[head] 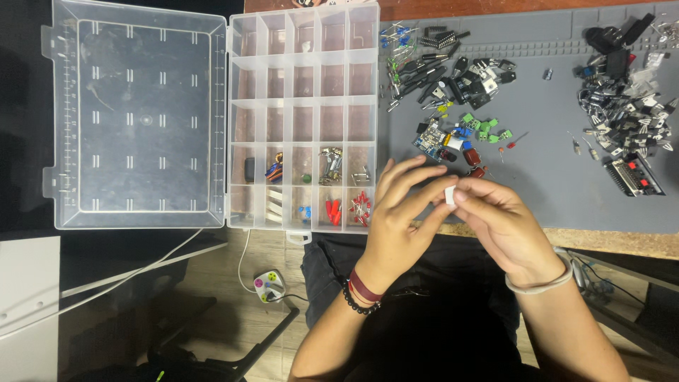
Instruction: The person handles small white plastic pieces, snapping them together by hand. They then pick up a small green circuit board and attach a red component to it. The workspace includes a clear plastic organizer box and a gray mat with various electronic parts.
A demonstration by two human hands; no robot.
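Both hands, left hand (398, 212) and right hand (501, 221), pinch one small white block (450, 195) beside clear compartment box (304, 78).

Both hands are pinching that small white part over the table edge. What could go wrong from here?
1. The small white part, pinched between the left hand and right hand, sits near the table edge; if it slips, it may fall to the floor.
2. Loose components lie just beyond the fingers; a sweep could scatter them.
3. The open organizer box overhangs the edge slightly; a nudge might tip it.
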